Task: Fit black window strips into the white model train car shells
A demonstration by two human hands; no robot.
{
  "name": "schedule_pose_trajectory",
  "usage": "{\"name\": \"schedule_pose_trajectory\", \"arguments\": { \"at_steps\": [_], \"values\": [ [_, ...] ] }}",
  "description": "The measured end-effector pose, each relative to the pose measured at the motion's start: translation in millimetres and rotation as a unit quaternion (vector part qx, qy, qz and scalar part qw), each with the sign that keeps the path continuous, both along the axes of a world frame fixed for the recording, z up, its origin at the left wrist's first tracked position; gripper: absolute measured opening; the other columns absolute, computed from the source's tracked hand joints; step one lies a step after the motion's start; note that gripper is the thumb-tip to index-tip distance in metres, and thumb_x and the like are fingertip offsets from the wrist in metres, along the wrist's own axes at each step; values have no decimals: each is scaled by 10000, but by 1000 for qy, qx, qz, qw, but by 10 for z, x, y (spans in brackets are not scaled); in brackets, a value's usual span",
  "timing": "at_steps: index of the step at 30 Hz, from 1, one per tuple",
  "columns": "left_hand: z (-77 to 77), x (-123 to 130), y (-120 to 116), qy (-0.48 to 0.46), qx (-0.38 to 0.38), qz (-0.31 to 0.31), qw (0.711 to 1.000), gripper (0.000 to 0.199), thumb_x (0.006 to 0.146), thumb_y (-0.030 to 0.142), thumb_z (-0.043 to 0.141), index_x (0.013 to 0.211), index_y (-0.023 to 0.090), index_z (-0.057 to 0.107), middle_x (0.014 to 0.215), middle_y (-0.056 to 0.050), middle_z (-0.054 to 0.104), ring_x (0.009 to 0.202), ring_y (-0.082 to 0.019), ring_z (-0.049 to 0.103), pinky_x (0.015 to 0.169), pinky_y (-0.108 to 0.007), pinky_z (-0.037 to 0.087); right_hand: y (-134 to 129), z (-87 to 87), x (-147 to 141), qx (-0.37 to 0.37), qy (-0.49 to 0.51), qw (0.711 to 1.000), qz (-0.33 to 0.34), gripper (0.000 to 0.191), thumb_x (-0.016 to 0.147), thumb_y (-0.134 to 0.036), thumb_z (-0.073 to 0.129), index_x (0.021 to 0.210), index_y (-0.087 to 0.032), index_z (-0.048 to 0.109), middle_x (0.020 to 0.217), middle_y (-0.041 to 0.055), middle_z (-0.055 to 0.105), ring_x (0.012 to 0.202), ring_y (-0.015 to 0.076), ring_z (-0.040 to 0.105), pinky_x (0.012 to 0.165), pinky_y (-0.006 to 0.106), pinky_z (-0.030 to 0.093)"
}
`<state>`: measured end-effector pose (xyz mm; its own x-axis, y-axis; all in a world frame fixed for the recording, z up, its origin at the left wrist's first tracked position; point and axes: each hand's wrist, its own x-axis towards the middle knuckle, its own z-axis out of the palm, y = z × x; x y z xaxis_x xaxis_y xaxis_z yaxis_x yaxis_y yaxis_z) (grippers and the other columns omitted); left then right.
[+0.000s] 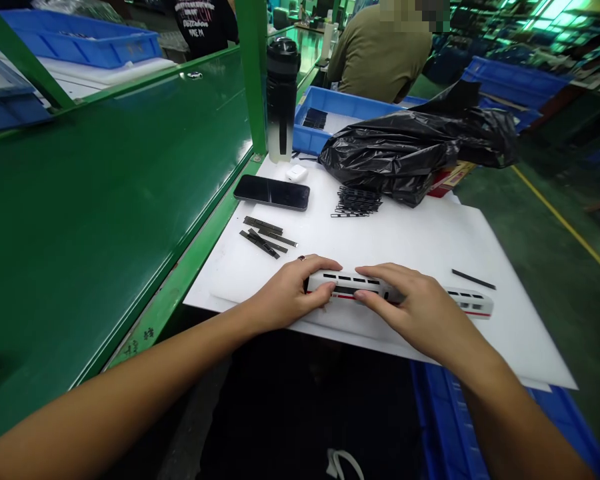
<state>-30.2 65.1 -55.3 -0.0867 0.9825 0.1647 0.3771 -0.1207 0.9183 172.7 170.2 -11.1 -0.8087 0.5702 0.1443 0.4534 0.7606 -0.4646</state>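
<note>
A white toy train car [347, 281] with black windows and a red stripe lies near the front of the white work surface [420, 247]. My left hand [293, 290] grips its left end between thumb and fingers. Closed on its right part is my right hand [413, 300], thumb on the near side and fingers on the far side. Another white car [473, 303] shows beyond my right hand, partly hidden by it. Dark thin strips [265, 237] lie to the left, and one black strip [473, 279] rests at the right.
A phone [273, 193], a white earbud case [297, 174] and a dark bottle [281, 97] stand along the left. Behind are black frame parts [357, 201], a black plastic bag [395, 150] and a blue tray [350, 103]. A green partition [130, 187] borders the left; a person sits beyond.
</note>
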Motion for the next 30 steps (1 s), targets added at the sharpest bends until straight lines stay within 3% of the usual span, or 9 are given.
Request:
{"name": "schedule_pose_trajectory", "arguments": {
  "at_steps": [5, 9, 12, 17, 25, 30],
  "values": [
    [17, 37, -38, 55, 37, -17, 998, 291, 884, 262, 630, 1166, 190, 628, 1111, -59, 665, 1030, -210, 623, 845, -288, 498, -48, -20, 6, -10, 15, 999, -35, 228, 855, -390, 723, 1053, -278, 709, 1076, 7, 711, 966, 241, 668, 811, 378, 546],
    [21, 52, -48, 52, 25, -9, 998, 282, 892, 264, 616, 1165, 194, 621, 1116, -66, 658, 1024, -212, 623, 756, -263, 503, -24, 4, 65, 10, 17, 1000, 1, 272, 889, -377, 676, 1133, -260, 699, 1126, 37, 708, 1011, 261, 668, 873, 408, 545],
    [15, 43, -45, 55, 24, -9, 998, 281, 901, 280, 614, 1168, 191, 617, 1110, -67, 659, 999, -210, 629, 827, -289, 501, 97, 46, 163, -2, -39, 999, 34, 316, 917, -405, 636, 1206, -288, 687, 1171, 19, 704, 1021, 251, 672, 853, 385, 558],
    [4, 34, -41, 63, 22, -12, 998, 287, 911, 290, 604, 1183, 198, 610, 1105, -63, 648, 1004, -210, 619, 871, -304, 489, 226, 4, 249, -9, -47, 998, 31, 257, 910, -413, 650, 1121, -279, 710, 1105, 2, 720, 955, 231, 676, 809, 358, 543],
    [37, 42, -59, 77, 27, -22, 996, 301, 863, 191, 605, 1164, 195, 593, 1089, -44, 634, 975, -191, 603, 854, -288, 489, 98, -11, 151, 4, -41, 999, 23, 276, 865, -384, 667, 1109, -259, 695, 1088, -6, 717, 936, 221, 669, 823, 374, 524],
    [30, 45, -79, 57, 5, -21, 998, 281, 873, 207, 581, 1153, 197, 584, 1083, -53, 621, 960, -197, 591, 670, -243, 501, 17, -26, 29, 24, -34, 999, -6, 300, 833, -406, 689, 1094, -259, 713, 1085, -12, 727, 939, 240, 681, 823, 394, 532]
  ]
}}
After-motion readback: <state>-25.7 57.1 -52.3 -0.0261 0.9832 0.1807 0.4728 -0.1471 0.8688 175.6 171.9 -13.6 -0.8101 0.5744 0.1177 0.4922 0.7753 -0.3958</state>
